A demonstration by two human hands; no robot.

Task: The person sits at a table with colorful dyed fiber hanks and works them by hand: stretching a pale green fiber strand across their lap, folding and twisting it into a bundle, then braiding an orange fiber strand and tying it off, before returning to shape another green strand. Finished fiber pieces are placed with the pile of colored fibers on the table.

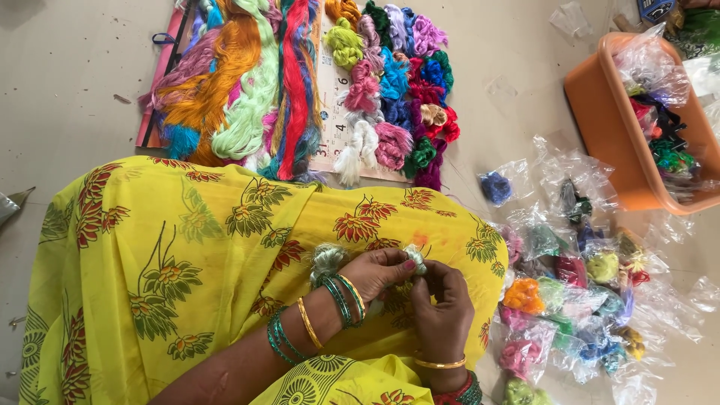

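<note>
My left hand (379, 271) and my right hand (442, 304) meet over my lap, which is draped in yellow flowered cloth (187, 247). Both pinch a small pale green bundle of thread (415, 257) between the fingertips. A loose tuft of the same pale thread (328, 259) lies on the cloth just beside my left wrist. Green and gold bangles ring both wrists.
Long skeins of coloured thread (247, 82) and several small coloured thread bundles (397, 82) lie on a paper sheet ahead. Small clear bags holding thread bundles (577, 292) are scattered at the right. An orange plastic tub (607, 127) with more bags stands at the far right.
</note>
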